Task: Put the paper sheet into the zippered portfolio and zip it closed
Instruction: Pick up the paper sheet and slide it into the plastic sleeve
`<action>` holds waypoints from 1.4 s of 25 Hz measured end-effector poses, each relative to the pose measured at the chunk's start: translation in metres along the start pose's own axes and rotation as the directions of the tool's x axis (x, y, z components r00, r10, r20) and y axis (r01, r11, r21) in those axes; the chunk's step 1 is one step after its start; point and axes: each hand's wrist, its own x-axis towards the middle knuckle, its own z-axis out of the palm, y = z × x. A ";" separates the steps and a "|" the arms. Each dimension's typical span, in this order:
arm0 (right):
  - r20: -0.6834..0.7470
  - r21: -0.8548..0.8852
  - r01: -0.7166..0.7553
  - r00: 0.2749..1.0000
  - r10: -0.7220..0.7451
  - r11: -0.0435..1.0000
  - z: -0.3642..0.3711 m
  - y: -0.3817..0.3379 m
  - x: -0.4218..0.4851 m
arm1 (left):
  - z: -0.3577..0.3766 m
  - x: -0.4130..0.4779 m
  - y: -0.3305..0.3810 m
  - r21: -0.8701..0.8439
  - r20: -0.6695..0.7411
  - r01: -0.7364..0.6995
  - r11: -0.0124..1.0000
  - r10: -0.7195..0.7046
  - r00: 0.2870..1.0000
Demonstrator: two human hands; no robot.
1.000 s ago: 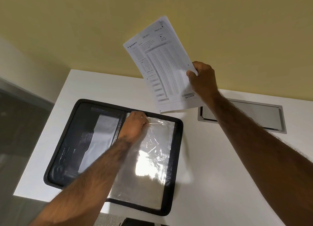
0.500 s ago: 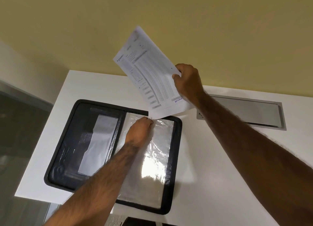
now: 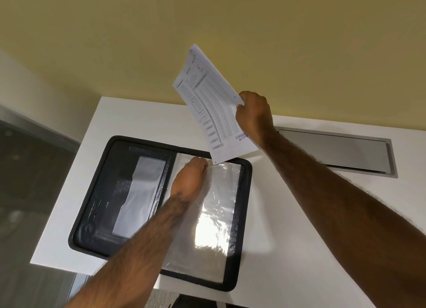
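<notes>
The paper sheet point(image 3: 212, 104), a white printed form with rows of fine text and a purple stamp near its lower edge, is held in the air at about 12 o'clock from the open portfolio, tilted, with its lower corner just above the portfolio's far rim. It is gripped at its right edge by the right hand point(image 3: 253, 114), whose fingers are curled closed around the paper while the forearm is stretched diagonally up from 4 o'clock. The zippered portfolio point(image 3: 92, 192) is laid open flat on the table, a black rounded-corner case with a padded rim; a pale mesh-like pocket is seen on its left panel, and a glossy, wrinkled clear plastic sleeve point(image 3: 219, 215) is seen on its right panel, with a bright glare on it. The left hand point(image 3: 191, 176) is extended from 7 o'clock, knuckles up, and its fingertips are pressed at the top edge of the sleeve; whether the plastic is pinched or only touched cannot be told. The table point(image 3: 288, 227) is white and smooth. At 2 o'clock from the portfolio a grey metal hatch point(image 3: 341, 153), long and rectangular, is set flush into the tabletop. Behind the table a plain yellow wall point(image 3: 207, 19) is seen.
</notes>
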 end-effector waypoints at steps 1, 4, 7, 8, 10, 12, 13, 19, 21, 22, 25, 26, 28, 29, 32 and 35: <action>0.007 0.003 0.002 1.000 -0.002 1.000 0.000 0.000 0.001 | -0.001 0.000 0.001 -0.001 0.002 -0.003 1.000 0.003 1.000; 0.033 0.026 0.008 0.999 -0.009 1.000 0.003 -0.002 0.003 | -0.004 0.001 0.005 -0.006 0.032 -0.026 1.000 0.027 0.999; 0.069 0.105 -0.016 0.998 0.009 0.994 0.012 -0.006 0.005 | -0.007 0.005 0.012 0.006 0.068 -0.031 1.000 0.030 0.997; 0.083 0.134 -0.034 0.996 0.023 0.990 0.017 -0.007 0.005 | -0.008 0.006 0.016 0.013 0.074 -0.034 0.999 0.033 0.997; 0.123 0.182 -0.082 0.991 0.060 0.980 0.028 -0.010 0.005 | -0.011 0.007 0.024 0.034 0.088 -0.046 0.998 0.043 0.995; 0.167 0.213 -0.121 0.982 0.085 0.970 0.041 -0.011 0.003 | -0.012 0.008 0.032 0.064 0.099 -0.058 0.996 0.051 0.994; 0.184 0.223 -0.138 0.978 0.098 0.965 0.047 -0.011 0.002 | -0.013 0.008 0.034 0.076 0.106 -0.060 0.995 0.052 0.993; 0.209 0.307 -0.230 0.963 0.170 0.923 0.066 -0.006 -0.003 | -0.020 0.007 0.041 0.061 0.102 -0.037 0.997 0.031 0.994; 0.215 0.349 -0.256 0.958 0.188 0.901 0.069 -0.005 -0.002 | -0.021 0.005 0.042 0.055 0.088 -0.032 0.998 0.027 0.996; 0.217 0.372 -0.270 0.956 0.200 0.888 0.070 -0.004 -0.001 | -0.021 0.005 0.043 0.055 0.088 -0.035 0.998 0.030 0.996; 0.220 0.406 -0.304 0.948 0.230 0.862 0.074 -0.001 -0.003 | -0.021 0.006 0.050 0.061 0.086 -0.046 0.997 0.040 0.995; 0.224 0.408 -0.312 0.945 0.237 0.858 0.076 -0.001 -0.004 | -0.021 0.006 0.054 0.062 0.078 -0.044 0.997 0.039 0.996; 0.227 0.410 -0.324 0.942 0.248 0.853 0.079 0.000 -0.006 | -0.021 0.007 0.061 0.070 0.063 -0.042 0.997 0.037 0.997; 0.228 0.412 -0.326 0.941 0.250 0.851 0.079 0.000 -0.007 | -0.021 0.007 0.063 0.073 0.056 -0.037 0.997 0.033 0.998; 0.223 0.419 -0.321 0.943 0.247 0.849 0.080 0.000 -0.007 | -0.022 0.005 0.067 0.093 0.018 -0.021 0.995 0.019 1.000; 0.214 0.415 -0.316 0.945 0.246 0.853 0.080 0.000 -0.009 | -0.021 0.002 0.077 0.134 -0.003 -0.030 0.990 0.031 1.000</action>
